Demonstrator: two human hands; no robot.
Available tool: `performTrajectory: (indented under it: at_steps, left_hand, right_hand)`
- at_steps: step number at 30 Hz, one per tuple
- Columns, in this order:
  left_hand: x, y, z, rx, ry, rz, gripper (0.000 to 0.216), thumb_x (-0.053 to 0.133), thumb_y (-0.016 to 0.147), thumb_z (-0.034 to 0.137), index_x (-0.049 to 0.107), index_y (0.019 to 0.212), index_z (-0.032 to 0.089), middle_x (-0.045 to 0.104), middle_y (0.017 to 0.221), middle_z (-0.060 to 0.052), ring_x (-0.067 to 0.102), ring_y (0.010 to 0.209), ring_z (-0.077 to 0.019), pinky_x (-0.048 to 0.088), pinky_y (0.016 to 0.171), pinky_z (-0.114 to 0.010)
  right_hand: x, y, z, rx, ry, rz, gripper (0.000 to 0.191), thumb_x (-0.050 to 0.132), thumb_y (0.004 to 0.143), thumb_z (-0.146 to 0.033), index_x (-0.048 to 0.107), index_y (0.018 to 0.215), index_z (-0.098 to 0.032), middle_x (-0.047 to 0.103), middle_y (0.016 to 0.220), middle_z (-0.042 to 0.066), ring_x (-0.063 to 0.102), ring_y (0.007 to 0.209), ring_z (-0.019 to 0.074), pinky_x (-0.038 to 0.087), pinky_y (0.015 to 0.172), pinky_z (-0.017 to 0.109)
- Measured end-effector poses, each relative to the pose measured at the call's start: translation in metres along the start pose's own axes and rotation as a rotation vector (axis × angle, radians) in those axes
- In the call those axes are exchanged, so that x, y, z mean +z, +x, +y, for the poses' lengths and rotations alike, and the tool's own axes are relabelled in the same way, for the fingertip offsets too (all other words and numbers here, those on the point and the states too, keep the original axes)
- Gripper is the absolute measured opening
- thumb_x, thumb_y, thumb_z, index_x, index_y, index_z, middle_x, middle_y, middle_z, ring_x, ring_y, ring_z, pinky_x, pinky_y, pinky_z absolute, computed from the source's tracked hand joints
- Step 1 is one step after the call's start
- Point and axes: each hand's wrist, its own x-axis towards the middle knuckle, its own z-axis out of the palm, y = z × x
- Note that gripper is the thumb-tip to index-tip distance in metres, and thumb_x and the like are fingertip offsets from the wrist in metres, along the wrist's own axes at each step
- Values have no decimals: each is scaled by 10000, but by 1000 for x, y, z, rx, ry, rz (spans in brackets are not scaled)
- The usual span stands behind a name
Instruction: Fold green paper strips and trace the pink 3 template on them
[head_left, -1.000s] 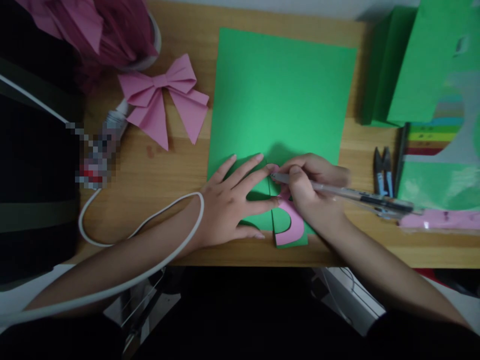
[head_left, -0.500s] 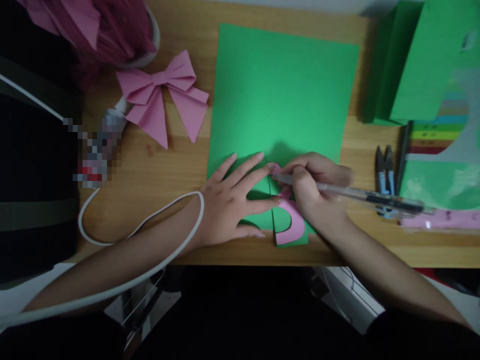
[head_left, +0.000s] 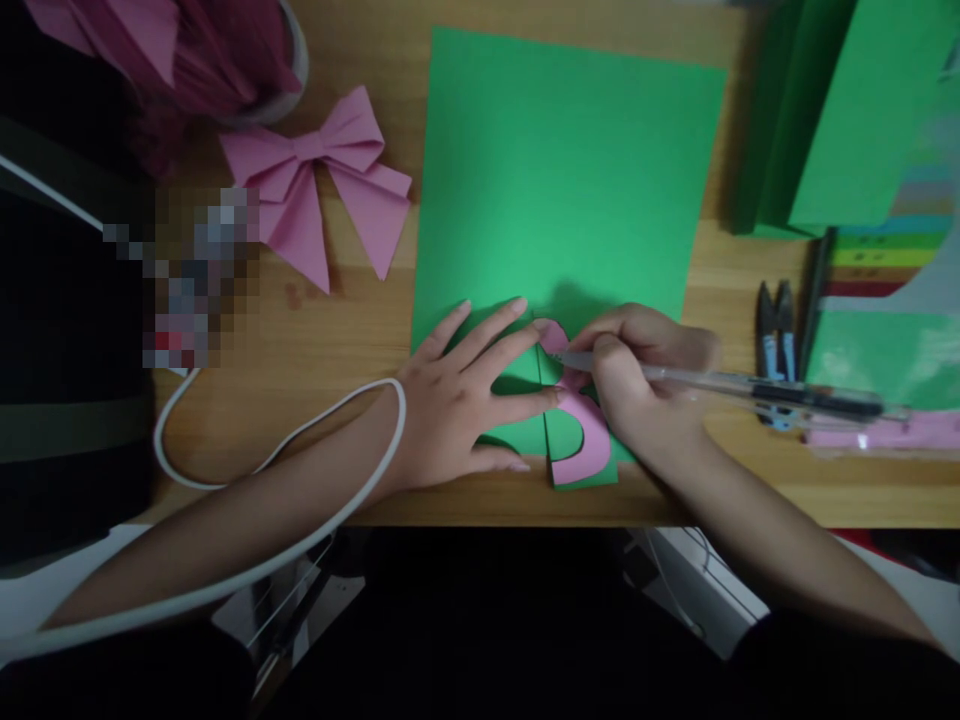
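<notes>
My left hand (head_left: 457,400) lies flat with fingers spread on green paper, two fingertips touching a curved pink paper cutout (head_left: 596,440). Beneath the cutout is a narrow green strip (head_left: 585,478), which reaches the near table edge. A large green sheet (head_left: 570,170) extends away from me. In my right hand (head_left: 645,375) is a clear pen (head_left: 720,382), gripped near its tip. The tip is at the cutout's inner edge, close to my left fingers. Dark lines run along parts of the cutout's outline. My right fingers hide part of the cutout.
A folded pink paper bow (head_left: 315,165) lies at the left, beside a blurred-out object (head_left: 202,280). A white cable (head_left: 401,400) loops over my left forearm. Blue-handled snips (head_left: 776,345) and green paper packs (head_left: 847,130) lie at the right. The wooden table's edge (head_left: 450,510) is close to my body.
The pen and my right hand have shifted slightly right and down along the cutout. My left hand stays nearly in place. The whole view has shifted a little.
</notes>
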Motion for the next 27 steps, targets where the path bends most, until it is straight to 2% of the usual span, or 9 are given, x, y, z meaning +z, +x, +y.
performTrajectory:
  at_steps: [8, 16, 27]
  left_hand:
    - [-1, 0, 0, 10, 34, 1, 609, 639, 857, 636, 554, 1400, 375, 339, 1608, -124, 242, 1519, -350, 197, 1198, -606]
    - [0, 0, 1, -7, 7, 10, 598, 682, 838, 610, 585, 1378, 371, 361, 1601, -106, 266, 1505, -373, 200, 1202, -618]
    - [-1, 1, 1, -7, -2, 4, 605, 696, 829, 604, 590, 1375, 365, 357, 1605, -105, 271, 1503, -376, 197, 1206, -617]
  right_hand:
    - [-3, -3, 7, -24, 67, 46, 244, 500, 775, -147, 645, 603, -244, 643, 524, -17, 574, 438, 127, 452, 435, 263]
    - [-1, -1, 6, -38, 33, 11, 259, 523, 824, -198, 630, 590, -234, 625, 492, -20, 566, 421, 124, 442, 438, 253]
    - [-1, -3, 5, 16, 50, 21, 238, 515, 790, -172, 651, 607, -241, 646, 527, -18, 577, 456, 123, 457, 456, 256]
